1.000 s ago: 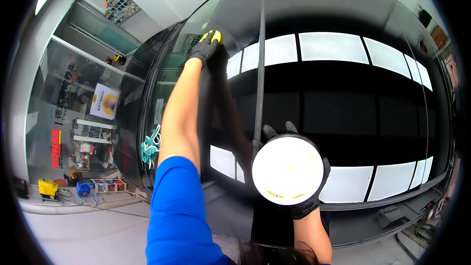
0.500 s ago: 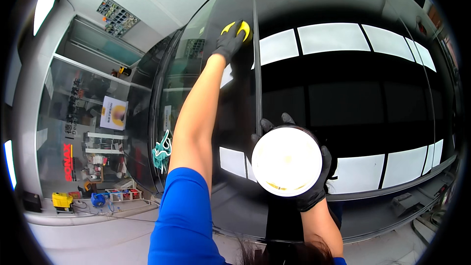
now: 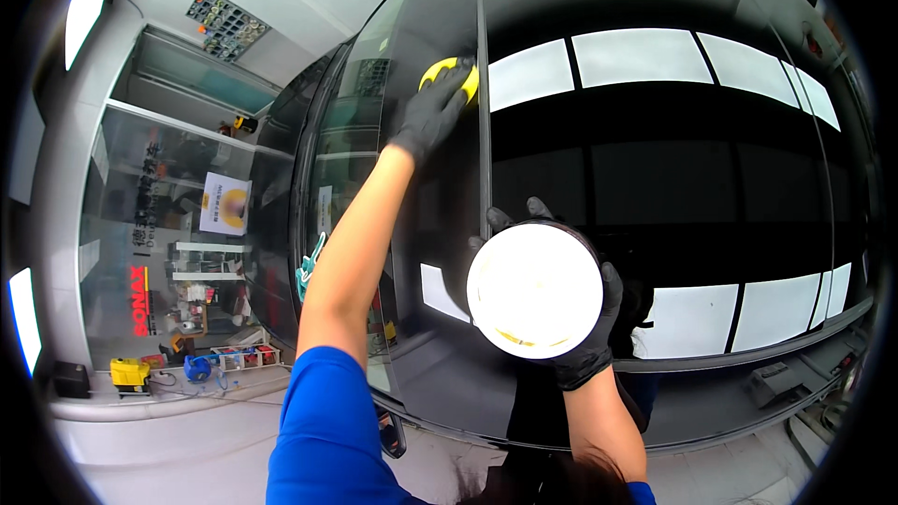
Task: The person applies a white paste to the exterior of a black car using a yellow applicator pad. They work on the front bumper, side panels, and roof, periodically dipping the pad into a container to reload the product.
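Note:
My left hand (image 3: 432, 117), in a black glove, presses a round yellow applicator pad (image 3: 471, 86) onto a dark, glossy car roof (image 3: 421, 210). The fingers lie over the pad beside a long seam strip (image 3: 484, 145) in the roof. My right hand (image 3: 589, 360), gloved in black too, grips a round white tub (image 3: 535, 290) from beneath and around its side. The tub is held above the roof with its round white face toward me and a yellowish smear near the lower rim. Part of the right palm is hidden under it.
White light panels mirror in the black glass panel (image 3: 655, 168) on the right. A teal cloth (image 3: 309, 266) lies at the car's left side, partly behind my left arm. Beyond stand a glass partition (image 3: 122, 252), a yellow machine (image 3: 130, 376) and a blue one (image 3: 197, 368).
My left hand and the pad have slid slightly nearer along the roof. The tub in my right hand has shifted a little left and away. The cloth is now more covered by my arm.

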Motion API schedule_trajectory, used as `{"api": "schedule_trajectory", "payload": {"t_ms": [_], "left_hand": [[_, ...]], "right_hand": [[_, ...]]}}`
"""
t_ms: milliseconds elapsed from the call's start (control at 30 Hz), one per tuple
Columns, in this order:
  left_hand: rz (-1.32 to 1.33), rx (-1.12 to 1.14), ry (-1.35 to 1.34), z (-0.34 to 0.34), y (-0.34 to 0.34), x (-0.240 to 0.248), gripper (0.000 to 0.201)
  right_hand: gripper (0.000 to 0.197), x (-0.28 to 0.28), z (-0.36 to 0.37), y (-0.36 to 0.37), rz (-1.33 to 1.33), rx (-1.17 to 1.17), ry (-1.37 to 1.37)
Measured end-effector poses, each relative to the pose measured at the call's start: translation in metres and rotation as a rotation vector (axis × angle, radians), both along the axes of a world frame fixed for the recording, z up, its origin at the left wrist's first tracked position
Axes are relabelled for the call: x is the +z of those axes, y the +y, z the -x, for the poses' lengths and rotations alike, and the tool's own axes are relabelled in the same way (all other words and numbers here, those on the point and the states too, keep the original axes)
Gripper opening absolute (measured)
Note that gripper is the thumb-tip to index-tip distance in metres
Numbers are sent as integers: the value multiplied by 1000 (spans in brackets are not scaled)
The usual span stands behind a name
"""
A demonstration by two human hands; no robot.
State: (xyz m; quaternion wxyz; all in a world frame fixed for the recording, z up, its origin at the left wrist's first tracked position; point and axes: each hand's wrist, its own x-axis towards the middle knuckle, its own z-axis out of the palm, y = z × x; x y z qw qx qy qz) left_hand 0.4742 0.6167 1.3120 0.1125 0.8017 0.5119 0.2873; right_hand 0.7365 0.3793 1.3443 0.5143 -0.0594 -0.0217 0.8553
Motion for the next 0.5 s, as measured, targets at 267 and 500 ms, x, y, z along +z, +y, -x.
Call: {"api": "schedule_trajectory", "payload": {"t_ms": [267,500], "left_hand": [[-59,63,247,20,69,5,46],[29,72,97,46,50,-9,49]], "right_hand": [[86,18,6,-3,1,-29,-2],[86,-5,5,-6,29,-37,-66]]}}
